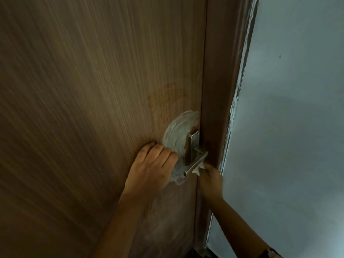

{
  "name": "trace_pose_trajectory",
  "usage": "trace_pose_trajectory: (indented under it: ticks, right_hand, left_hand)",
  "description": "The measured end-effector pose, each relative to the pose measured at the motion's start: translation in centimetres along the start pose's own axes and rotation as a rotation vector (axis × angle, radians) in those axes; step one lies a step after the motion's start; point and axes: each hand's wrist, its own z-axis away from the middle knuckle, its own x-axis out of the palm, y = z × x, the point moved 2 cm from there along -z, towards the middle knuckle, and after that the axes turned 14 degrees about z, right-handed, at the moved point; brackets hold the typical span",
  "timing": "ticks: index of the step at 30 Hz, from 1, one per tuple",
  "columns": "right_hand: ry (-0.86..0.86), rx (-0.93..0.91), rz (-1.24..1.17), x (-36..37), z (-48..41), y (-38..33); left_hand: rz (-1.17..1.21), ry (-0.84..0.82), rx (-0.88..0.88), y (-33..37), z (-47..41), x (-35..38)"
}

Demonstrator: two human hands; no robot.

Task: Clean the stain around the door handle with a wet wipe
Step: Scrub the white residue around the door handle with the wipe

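The stain point(179, 131) is a whitish, smeared patch on the brown wood-grain door point(93, 99), wrapping round the metal door handle point(195, 162) from about twelve o'clock, down the nine o'clock side, to about seven o'clock below the lever's tip. It lies close to the door's latch edge, in the lower right part of the view. The handle's upright plate point(193, 144) sits just inside the white arc, with a thin rim of bare brown door showing between plate and smear. The lever points down toward seven o'clock.

At four o'clock from the lever, touching its underside, a small white wet wipe point(198, 169) shows as a crumpled corner. The right hand point(209, 180) is closed round that wipe and blurred, so the fingers cannot be told apart; its forearm runs off toward five o'clock, with a watch strap point(270, 253) at the bottom edge.

At nine o'clock from the handle the left hand point(150, 170) lies flat and open against the door, fingers spread, holding nothing; its fingertips point(168, 150) touch the stain's outer edge.

At one o'clock above the stain a faint rubbed mark point(167, 97) shows on the wood. Right of the door stands the darker brown frame point(219, 90), then a pale blue-grey wall point(288, 108).
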Motion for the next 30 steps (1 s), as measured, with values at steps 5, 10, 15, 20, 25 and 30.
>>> trace_pose_trajectory:
  ticks: [5, 10, 15, 20, 25, 30]
  right_hand:
    - [0.253, 0.017, -0.344, -4.4, -0.6, -1.3]
    - [0.199, -0.192, -0.450, -5.2, -0.5, -6.7]
    - [0.207, -0.247, -0.433, -3.3, -1.6, -9.9]
    - [0.336, -0.256, -0.394, -2.6, -2.0, -11.4]
    - [0.391, -0.245, -0.365, -2.2, -3.1, -11.7]
    - [0.393, -0.229, -0.382, -2.0, -4.1, -11.0]
  left_hand:
    - [0.026, 0.016, 0.002, 0.0, -0.1, -0.1]
    - [0.120, 0.079, -0.080, 0.3, -0.7, -0.9]
    - [0.110, 0.191, -0.124, -0.7, -2.5, -4.4]
    - [-0.046, 0.266, -0.131, -3.0, -3.7, -7.4]
    - [-0.178, 0.206, -0.074, -3.1, -3.1, -6.8]
    - [-0.196, 0.229, -0.065, -3.2, -3.1, -6.7]
